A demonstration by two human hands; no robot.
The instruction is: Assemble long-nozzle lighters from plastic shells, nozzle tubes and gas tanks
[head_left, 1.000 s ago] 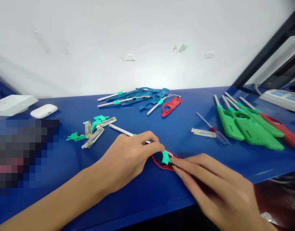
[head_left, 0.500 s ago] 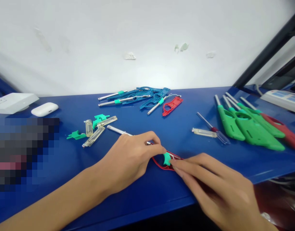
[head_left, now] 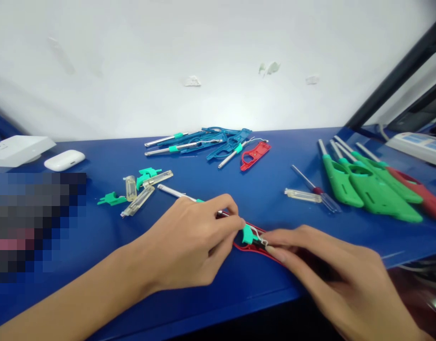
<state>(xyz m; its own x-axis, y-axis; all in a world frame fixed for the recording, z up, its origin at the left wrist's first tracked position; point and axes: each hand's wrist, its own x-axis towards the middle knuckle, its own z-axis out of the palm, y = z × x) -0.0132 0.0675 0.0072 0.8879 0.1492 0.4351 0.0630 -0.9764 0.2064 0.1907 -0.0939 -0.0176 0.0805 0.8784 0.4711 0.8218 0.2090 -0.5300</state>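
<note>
A red lighter half-shell (head_left: 251,249) lies near the front edge of the blue table with its inside facing up. My left hand (head_left: 200,237) is closed, with thumb and forefinger pinched at the left edge of a teal trigger (head_left: 247,234) in that shell. A thin white wire (head_left: 256,231) loops out beside the trigger. At the wire's end, my right hand (head_left: 331,274) pinches between thumb and forefinger; a small dark part shows just there. The metal lighter tube (head_left: 171,191) sticks out to the left behind my left hand. My fingers hide part of the shell.
Transparent fuel tanks (head_left: 138,201) and teal triggers (head_left: 112,199) lie left. Blue lighter shells (head_left: 228,144) and a red half-shell (head_left: 255,156) are at the back. A screwdriver (head_left: 322,196), another tank (head_left: 303,195) and several green lighters (head_left: 374,189) lie right. A white earbud case (head_left: 64,160) is far left.
My right hand has shifted slightly right, and its fingertips have come off the trigger to the wire's end. More of the wire and the dark part shows. My left hand stays at the trigger.
</note>
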